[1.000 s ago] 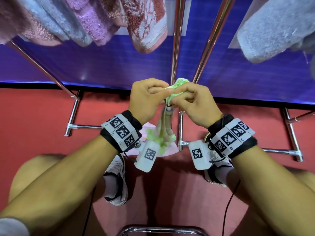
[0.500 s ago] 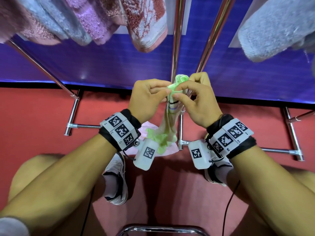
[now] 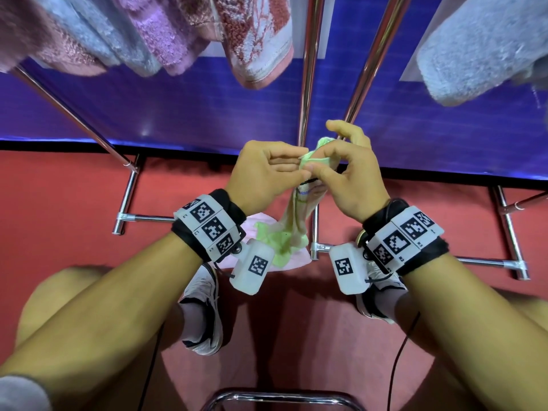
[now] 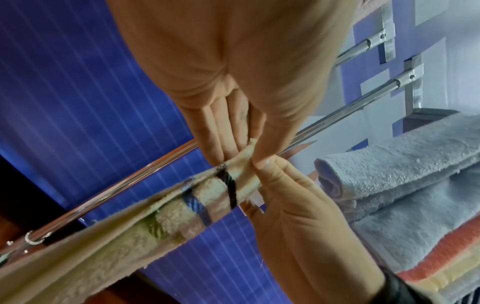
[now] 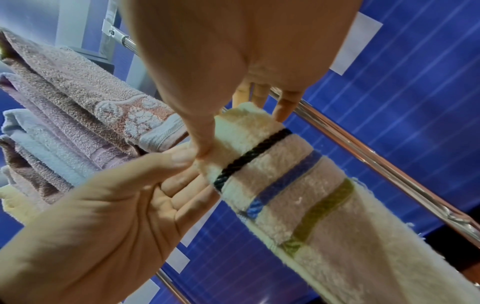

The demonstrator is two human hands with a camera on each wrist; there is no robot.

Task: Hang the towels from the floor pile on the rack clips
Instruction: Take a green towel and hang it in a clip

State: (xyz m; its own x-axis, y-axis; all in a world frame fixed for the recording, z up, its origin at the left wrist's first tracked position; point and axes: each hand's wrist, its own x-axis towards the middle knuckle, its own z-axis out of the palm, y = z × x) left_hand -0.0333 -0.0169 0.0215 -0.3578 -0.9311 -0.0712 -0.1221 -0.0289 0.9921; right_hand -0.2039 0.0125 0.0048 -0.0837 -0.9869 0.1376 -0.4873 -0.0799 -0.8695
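Nearest is the curved metal top of a stool (image 3: 281, 397), with two bare knees and two white shoes (image 3: 203, 310) on the red floor (image 3: 59, 203). Black wires hang down from the wrists.

A little farther, both hands meet in the middle. The left hand (image 3: 261, 173) has a tight grip on the top end of the cream towel (image 3: 299, 215), with the thumb pressed against the fingers. The right hand (image 3: 350, 179) pinches the same end from the other side, thumb and first finger together, the other fingers lifted. The thumbs almost touch. This towel has a black stripe, a blue stripe and a green stripe near the top, and it hangs down from the hands to the floor pile (image 3: 267, 247), where pink and green cloth lies.

Just behind the hands two shiny rack poles (image 3: 308, 84) go up, and part of the towel hides them. Low rack bars (image 3: 486, 262) lie on the floor at the left and right.

Farthest, pink, purple and blue towels (image 3: 148, 40) hang at the upper left and a grey-blue towel (image 3: 480, 54) at the upper right, in front of a blue wall (image 3: 178, 114).
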